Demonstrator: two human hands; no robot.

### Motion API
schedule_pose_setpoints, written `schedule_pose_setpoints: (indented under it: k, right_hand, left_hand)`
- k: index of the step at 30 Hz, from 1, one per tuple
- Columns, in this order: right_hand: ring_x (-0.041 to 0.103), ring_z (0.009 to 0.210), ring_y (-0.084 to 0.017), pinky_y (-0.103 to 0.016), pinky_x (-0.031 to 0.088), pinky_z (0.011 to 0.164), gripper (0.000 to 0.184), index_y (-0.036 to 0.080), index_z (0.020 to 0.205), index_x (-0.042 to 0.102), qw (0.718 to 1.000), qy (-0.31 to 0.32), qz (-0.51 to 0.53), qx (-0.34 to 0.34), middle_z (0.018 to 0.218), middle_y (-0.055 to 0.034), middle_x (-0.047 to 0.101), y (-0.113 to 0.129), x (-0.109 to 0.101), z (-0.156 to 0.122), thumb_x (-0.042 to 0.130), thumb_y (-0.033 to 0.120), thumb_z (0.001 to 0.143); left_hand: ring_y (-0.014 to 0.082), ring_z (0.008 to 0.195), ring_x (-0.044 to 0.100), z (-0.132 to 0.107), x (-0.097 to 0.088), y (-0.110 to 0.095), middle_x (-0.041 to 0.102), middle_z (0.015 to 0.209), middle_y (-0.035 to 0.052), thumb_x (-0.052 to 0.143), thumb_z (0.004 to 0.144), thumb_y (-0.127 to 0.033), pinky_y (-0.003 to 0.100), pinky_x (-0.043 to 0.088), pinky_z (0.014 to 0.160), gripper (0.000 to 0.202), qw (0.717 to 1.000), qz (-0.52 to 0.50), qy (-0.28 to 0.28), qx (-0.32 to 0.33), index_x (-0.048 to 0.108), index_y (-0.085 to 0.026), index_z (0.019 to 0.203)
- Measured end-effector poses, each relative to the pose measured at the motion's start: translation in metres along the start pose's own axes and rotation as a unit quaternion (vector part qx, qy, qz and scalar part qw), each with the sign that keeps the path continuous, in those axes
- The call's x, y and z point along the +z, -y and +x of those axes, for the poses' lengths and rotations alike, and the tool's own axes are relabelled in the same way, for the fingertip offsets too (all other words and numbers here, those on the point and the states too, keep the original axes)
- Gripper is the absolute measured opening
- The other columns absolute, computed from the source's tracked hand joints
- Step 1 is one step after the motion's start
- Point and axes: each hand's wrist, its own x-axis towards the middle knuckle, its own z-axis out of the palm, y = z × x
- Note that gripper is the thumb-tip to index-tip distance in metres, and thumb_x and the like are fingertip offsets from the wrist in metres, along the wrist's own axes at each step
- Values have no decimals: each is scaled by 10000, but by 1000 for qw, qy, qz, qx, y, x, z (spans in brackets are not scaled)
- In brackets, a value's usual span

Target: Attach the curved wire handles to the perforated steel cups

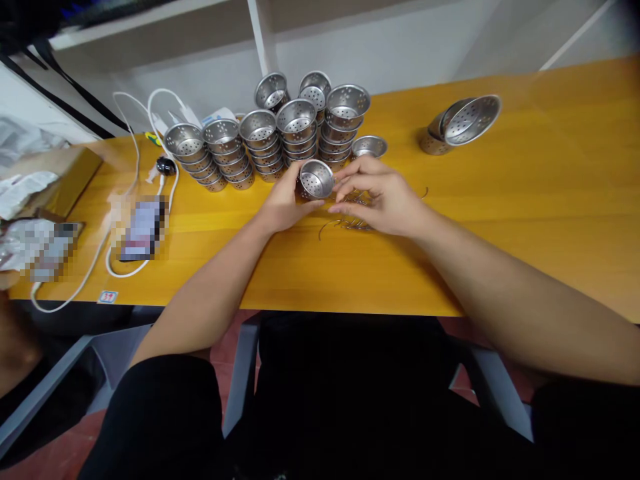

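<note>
My left hand (285,203) grips a small perforated metal cup (317,179), tilted with its opening toward me, just above the yellow table (500,220). My right hand (383,197) has its fingers pinched together at the cup's right rim; what they pinch is too small to make out. Under and beside my right hand lies a small heap of thin wire pieces (350,223). Several stacks of the same metal cups (270,143) stand right behind my hands.
A single cup (369,146) sits beside the stacks, and a short stack lies on its side (460,125) at the back right. White cables (133,193), a phone (143,228) and plastic bags (25,190) occupy the left end. The table's front edge runs below my forearms.
</note>
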Motion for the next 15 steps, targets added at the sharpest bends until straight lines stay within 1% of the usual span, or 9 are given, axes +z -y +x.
schedule_pose_setpoints:
  k: [2,4,6,7,10,11,12,13,15]
  right_hand:
    - [798,1358,-458,-742,647,1230,500,347,1107,904,1000,-9,-25,10,1411,-139,825,-1,-5,1,877,846,1139]
    - [760,1435,-492,-780,632,1253,497,374,1158,909,997,-13,-61,39,1446,-147,816,-7,-11,1,881,869,1119]
    - [750,1432,-505,-793,639,1246,486,388,1172,899,994,2,-94,63,1404,-147,814,-17,-19,-2,916,866,1085]
    - [765,1383,-499,-789,654,1225,484,379,1157,888,992,18,-109,68,1362,-145,811,-24,-23,-4,931,854,1071]
    - [811,1136,-436,-745,705,1122,478,323,1126,845,982,89,-150,77,1255,-133,780,-44,-33,-9,946,783,1046]
    - [810,1088,-420,-726,713,1099,475,315,1150,837,978,106,-161,79,1252,-131,772,-48,-35,-10,958,760,1034]
    - [807,1082,-415,-708,716,1092,484,314,1201,833,976,112,-168,80,1274,-133,771,-49,-35,-10,976,740,1021]
    - [807,1114,-421,-693,714,1101,513,318,1275,829,977,108,-169,79,1321,-139,775,-48,-34,-9,996,724,1010]
    - [797,1242,-444,-668,705,1134,582,334,1419,818,983,82,-148,67,1457,-152,784,-39,-30,-7,1009,700,1009]
  left_hand:
    - [436,1611,766,-1,4,8,703,1727,201,999,1062,-701,691,666,1388,1005,999,-21,-9,-35,443,-296,1794]
    - [437,1568,795,-1,8,13,720,1683,194,1010,1063,-688,711,688,1353,1026,998,-29,-10,-58,412,-316,1809]
    - [440,1554,797,-1,9,15,729,1642,191,1002,1064,-698,730,683,1351,1020,997,-34,-7,-64,417,-313,1806]
    - [439,1560,788,-1,9,15,726,1637,190,999,1061,-713,732,676,1357,1010,997,-34,-8,-64,437,-307,1795]
    - [440,1613,741,-1,5,9,692,1697,185,1035,1008,-756,699,665,1382,965,998,-18,-29,-60,564,-301,1717]
    - [440,1623,732,-1,4,5,682,1718,182,1052,980,-776,677,675,1375,962,998,-13,-36,-58,606,-299,1687]
    - [438,1622,733,-1,3,2,676,1731,182,1057,957,-803,651,693,1357,969,998,-13,-41,-56,635,-294,1665]
    - [434,1609,744,-2,3,-1,679,1734,185,1047,947,-838,627,715,1331,982,998,-20,-40,-52,648,-286,1654]
    - [419,1563,783,-2,3,-6,710,1717,195,987,965,-905,596,750,1282,1015,998,-45,-20,-40,628,-270,1671]
